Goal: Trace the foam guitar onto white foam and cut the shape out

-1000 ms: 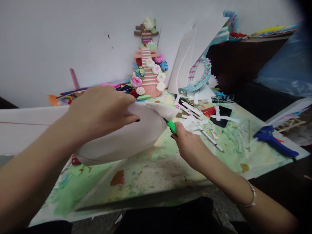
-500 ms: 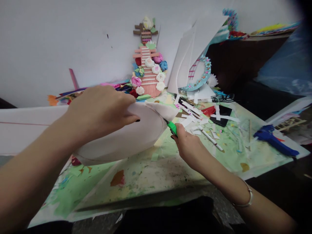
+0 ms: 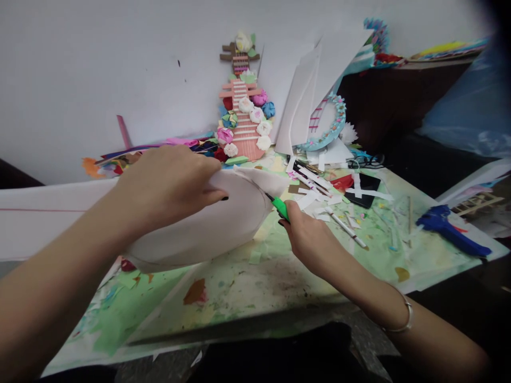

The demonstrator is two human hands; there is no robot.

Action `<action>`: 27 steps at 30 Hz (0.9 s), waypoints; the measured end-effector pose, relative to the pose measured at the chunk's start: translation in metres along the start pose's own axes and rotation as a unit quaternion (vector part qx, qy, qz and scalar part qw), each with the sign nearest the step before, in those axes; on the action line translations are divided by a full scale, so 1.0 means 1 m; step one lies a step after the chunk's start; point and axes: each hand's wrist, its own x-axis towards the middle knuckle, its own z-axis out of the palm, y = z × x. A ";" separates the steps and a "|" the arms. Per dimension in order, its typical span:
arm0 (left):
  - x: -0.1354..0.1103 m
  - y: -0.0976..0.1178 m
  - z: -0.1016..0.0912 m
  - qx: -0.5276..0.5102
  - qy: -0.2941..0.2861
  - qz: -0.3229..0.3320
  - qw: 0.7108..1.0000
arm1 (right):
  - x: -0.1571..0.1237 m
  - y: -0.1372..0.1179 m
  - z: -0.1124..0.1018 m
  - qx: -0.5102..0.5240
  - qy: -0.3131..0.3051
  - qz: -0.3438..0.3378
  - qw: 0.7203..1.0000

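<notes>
My left hand (image 3: 167, 183) is closed on the upper edge of a large white sheet (image 3: 215, 226) that curves down over the table. My right hand (image 3: 309, 236) is wrapped round a green-handled cutter (image 3: 280, 207). Its tip meets the sheet's right edge, where a flap of the white sheet lifts up. A silver bangle (image 3: 401, 319) circles my right wrist.
The paint-stained table (image 3: 255, 282) carries paper scraps and white strips (image 3: 343, 226). A blue glue gun (image 3: 453, 231) lies at the right. A pink paper guitar with flowers (image 3: 245, 111), white boards (image 3: 303, 96) and a ring decoration (image 3: 331, 125) lean against the back wall.
My right hand with the cutter has shifted slightly along the sheet's edge. The left hand holds the sheet as before; the view has dipped a little.
</notes>
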 end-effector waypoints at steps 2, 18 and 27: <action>0.002 -0.001 0.000 0.006 0.000 0.002 1.000 | 0.002 -0.001 -0.002 -0.007 -0.002 0.000 1.000; 0.008 -0.010 0.010 -0.044 0.032 -0.032 0.998 | 0.019 -0.005 -0.003 -0.043 -0.049 0.026 0.998; 0.011 -0.010 0.010 -0.021 0.018 -0.031 0.999 | 0.017 0.006 0.015 -0.012 -0.023 0.016 1.000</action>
